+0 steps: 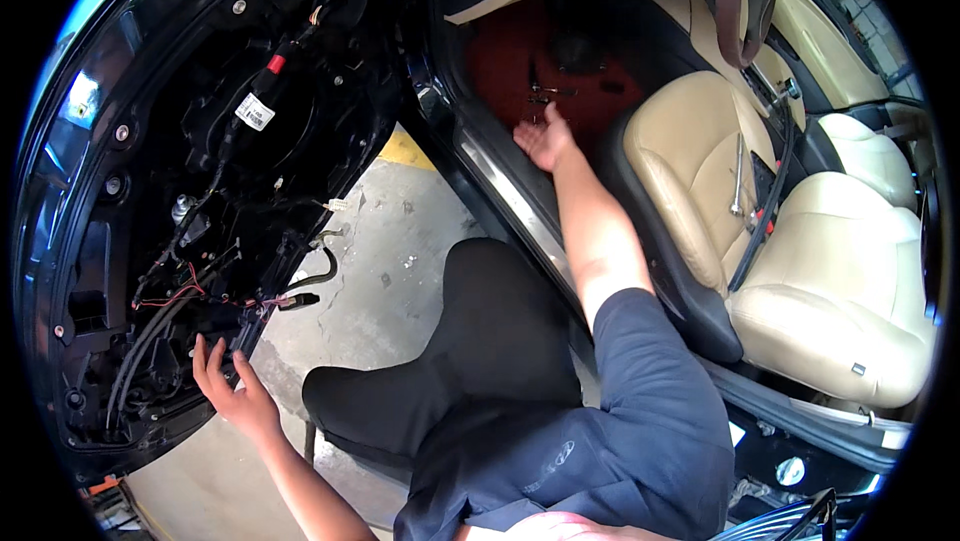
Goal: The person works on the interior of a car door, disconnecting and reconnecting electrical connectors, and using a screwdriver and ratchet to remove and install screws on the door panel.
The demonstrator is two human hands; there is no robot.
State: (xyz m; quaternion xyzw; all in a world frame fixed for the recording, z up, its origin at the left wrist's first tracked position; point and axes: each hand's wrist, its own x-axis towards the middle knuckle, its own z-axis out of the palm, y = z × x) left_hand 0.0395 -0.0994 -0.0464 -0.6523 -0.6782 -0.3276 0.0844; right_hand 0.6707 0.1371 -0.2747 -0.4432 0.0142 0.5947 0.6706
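My left hand [238, 386] hangs with fingers apart at the lower edge of the open dark car door [110, 221], whose inner trim is off, exposing black cables, red wires and loose connectors [300, 301]. I cannot tell whether its fingertips touch the door. My right hand [545, 144] reaches into the footwell, palm partly up and fingers apart, at the red mat [500, 71]. Just beyond its fingertips lie small metal tools or parts [548, 91], too small to name. Nothing shows in either palm.
The beige seat [800, 311] on the right carries a long metal tool [738, 181] and a black strip [762, 231]. A steering wheel [730, 11] is at the top right. The door sill [505, 191] runs beside my right arm, above the concrete floor [390, 221].
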